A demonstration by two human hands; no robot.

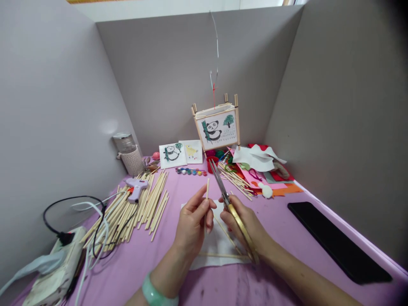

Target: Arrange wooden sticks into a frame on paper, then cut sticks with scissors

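My left hand (193, 219), with a green bangle (158, 293) on its wrist, pinches a thin wooden stick (208, 188) that stands roughly upright. My right hand (244, 221) is wrapped around scissors with gold handles (241, 227). Their metal blades point up and away, just right of the stick's upper end, and look close together. Under both hands lies a white sheet (208, 263), with more wooden sticks (223, 255) on it, one crosswise near its front edge and one slanting. My hands partly hide the sheet.
A pile of sticks (127, 216) with a lilac glue gun (137, 187) lies left, beside cables and a power strip (54, 272). A hanging panda lantern (219, 127), paint pots (191, 171) and coloured felt (283, 188) are behind. A black phone-like slab (338, 242) lies right.
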